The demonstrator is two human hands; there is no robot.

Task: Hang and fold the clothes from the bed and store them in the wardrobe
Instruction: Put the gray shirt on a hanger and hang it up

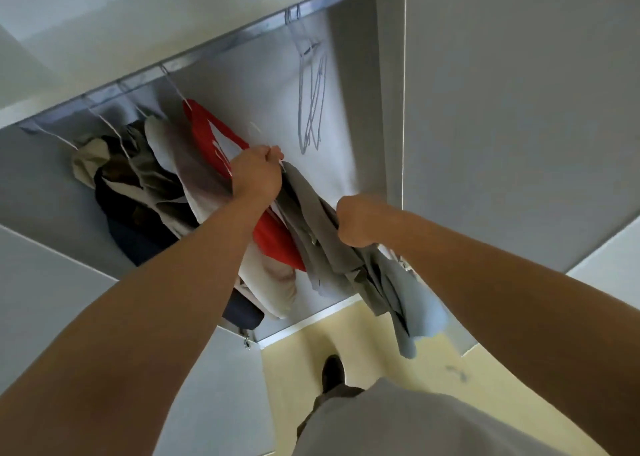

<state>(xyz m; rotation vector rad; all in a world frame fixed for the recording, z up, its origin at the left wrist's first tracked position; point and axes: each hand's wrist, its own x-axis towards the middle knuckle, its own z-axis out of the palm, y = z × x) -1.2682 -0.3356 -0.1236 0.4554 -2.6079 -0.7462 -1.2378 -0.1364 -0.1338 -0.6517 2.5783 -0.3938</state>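
The left hand (257, 175), at the middle of the frame, is closing in a fist round the top of a thin white hanger (282, 165) and the upper end of a grey garment (311, 220). Just below and to the right, the right hand (360, 221) is gripping a bunch of the same grey cloth, fingers curled tight. The garment is hanging between the two hands and trailing down to the lower right, where its paler blue-grey end is dangling past the front edge of the wardrobe (389, 74) over the yellowish floor (363, 334).

The wardrobe is standing open and both hands are reaching inside it. Touching the left hand on its left, a red garment (207, 133) is hanging from the rail (242, 38). Further left a cream garment (162, 137), dark clothes (121, 192) and a beige piece (86, 161) are hanging packed together. In the upper right part of the wardrobe, bare wire hangers (311, 102) are hanging from the rail, well apart from the clothes. A navy item (242, 313) is lying on the wardrobe bottom beneath the cream garment. A dark shoe (332, 372) is showing on the floor below.
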